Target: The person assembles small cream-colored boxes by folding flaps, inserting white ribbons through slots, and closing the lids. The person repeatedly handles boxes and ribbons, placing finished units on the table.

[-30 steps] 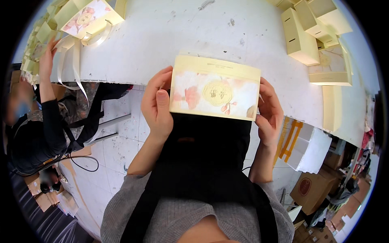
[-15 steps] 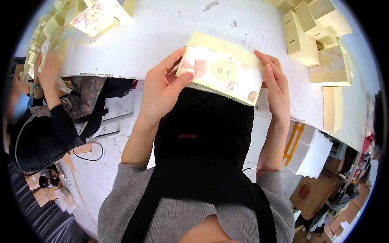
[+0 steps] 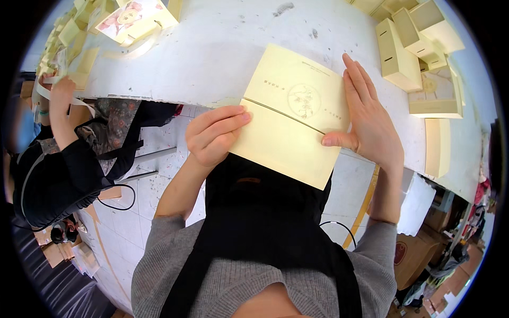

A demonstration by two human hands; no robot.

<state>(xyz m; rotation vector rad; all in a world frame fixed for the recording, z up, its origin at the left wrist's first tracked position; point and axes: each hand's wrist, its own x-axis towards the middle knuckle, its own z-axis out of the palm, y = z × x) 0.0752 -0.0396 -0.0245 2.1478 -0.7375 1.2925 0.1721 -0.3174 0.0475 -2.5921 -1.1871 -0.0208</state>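
A cream gift box is tilted over the table's front edge. Its plain side faces up, crossed by a dark seam, with a round gold-line emblem above that seam. My left hand pinches the box at its left edge, near the seam's end, fingers curled in. Along the right edge lies my right hand, its fingers stretched out together past the side. The right thumb is apart from them and rests on the face near the seam. The underside of the box is hidden.
Several cream boxes are stacked at the far right of the white table. A flower-printed box stands at the far left. On the left, a co-worker's hand is at a pale strip. A carton sits below right.
The box has been turned from its flower-printed face to the plain seamed face. My right hand has straightened its fingers, and my left has shifted to a pinch. The co-worker's hands have moved.
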